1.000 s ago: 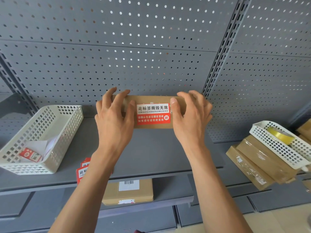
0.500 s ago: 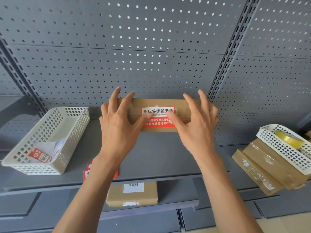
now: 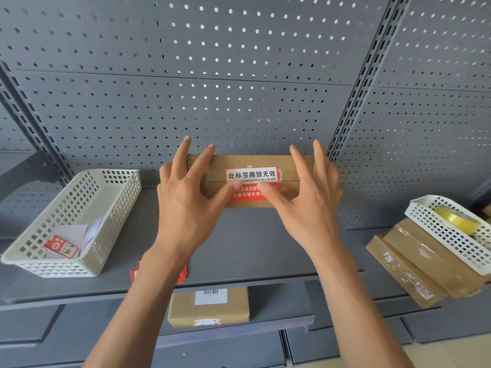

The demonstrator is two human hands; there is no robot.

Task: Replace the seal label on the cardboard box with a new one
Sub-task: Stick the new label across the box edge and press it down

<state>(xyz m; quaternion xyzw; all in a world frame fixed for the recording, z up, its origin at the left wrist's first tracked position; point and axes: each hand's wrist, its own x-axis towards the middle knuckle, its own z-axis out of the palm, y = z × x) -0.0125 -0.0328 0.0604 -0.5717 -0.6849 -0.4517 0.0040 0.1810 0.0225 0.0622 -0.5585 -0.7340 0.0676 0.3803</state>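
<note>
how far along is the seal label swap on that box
Nearly done, it seems. A red and white seal label already sits across the cardboard box seam. In hand: the left hand and right hand press their thumbs on it, fingers spread. Left: finish smoothing and let go. A peeled label lies in the basket.

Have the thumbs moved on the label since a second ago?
Yes. Both thumbs slid inward from the label's side edges and now press its red lower half, nearly meeting.

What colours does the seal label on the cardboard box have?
The seal label is white above and red below, seen in the head view.
</note>
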